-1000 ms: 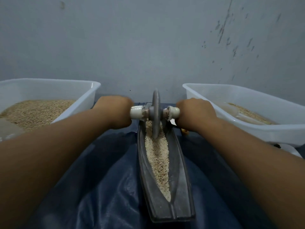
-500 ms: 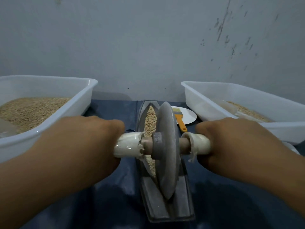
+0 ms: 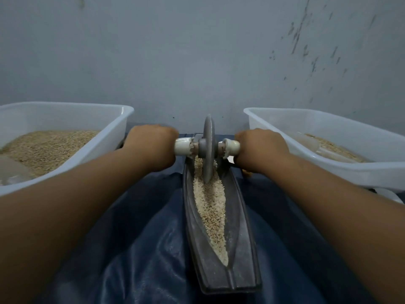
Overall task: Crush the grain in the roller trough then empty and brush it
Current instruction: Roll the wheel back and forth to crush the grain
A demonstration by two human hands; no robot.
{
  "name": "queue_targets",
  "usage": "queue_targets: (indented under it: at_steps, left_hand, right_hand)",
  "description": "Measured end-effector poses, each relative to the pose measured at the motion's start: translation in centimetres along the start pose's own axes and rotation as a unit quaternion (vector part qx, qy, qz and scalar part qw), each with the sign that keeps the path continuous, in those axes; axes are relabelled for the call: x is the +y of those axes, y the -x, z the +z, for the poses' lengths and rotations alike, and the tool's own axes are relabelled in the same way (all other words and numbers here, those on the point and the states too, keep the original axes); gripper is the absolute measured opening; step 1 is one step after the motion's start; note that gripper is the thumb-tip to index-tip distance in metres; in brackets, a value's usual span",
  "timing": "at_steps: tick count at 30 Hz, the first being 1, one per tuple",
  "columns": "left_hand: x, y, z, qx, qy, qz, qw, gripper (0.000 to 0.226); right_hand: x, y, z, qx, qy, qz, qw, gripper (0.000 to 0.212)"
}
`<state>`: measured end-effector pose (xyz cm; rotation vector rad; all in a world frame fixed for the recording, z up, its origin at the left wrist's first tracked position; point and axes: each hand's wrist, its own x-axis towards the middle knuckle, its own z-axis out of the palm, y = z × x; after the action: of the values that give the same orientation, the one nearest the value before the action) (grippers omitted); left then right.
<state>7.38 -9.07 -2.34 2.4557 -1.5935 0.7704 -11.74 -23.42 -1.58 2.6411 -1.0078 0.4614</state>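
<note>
Clearly crushing is under way: the left hand (image 3: 153,148) and right hand (image 3: 258,148) clench the axle handles, the roller disc (image 3: 208,150) between them. Grain (image 3: 210,207) fills the trough (image 3: 238,249) below; next, probably a steady pull back.

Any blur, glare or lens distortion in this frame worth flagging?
Head view: dim, flat, bluish light; soft sheen on the blue sheet, no hard glare. Wide-angle stretch swells the forearms and bows both tubs' rims. The roller wheel and grain in the trough read fairly sharp; both hands slightly soft.
</note>
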Motion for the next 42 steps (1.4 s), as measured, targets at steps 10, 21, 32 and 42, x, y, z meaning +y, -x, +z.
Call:
queue_targets:
  at_steps: [10, 21, 32, 42]
  left_hand:
    - [1.4, 9.4, -6.3, -0.093, -0.010, 0.032, 0.995, 0.027]
    - [1.9, 6.0, -4.1, -0.081, -0.025, 0.010, 0.996, 0.026]
    - [1.1, 1.9, -1.9, -0.018, -0.011, 0.023, 1.000, 0.017]
    - [1.8, 10.7, -8.0, -0.120, 0.000, 0.036, 0.992, 0.020]
  right_hand:
    - [0.0, 10.2, -6.1, -0.128, -0.023, -0.045, 0.990, 0.012]
    - [-0.6, 6.3, -2.6, -0.085, 0.007, 0.006, 0.996, 0.009]
    - [-0.2, 2.1, -0.5, -0.010, -0.006, 0.009, 1.000, 0.019]
    - [-0.1, 12.3, -8.3, -0.126, 0.007, -0.041, 0.991, 0.015]
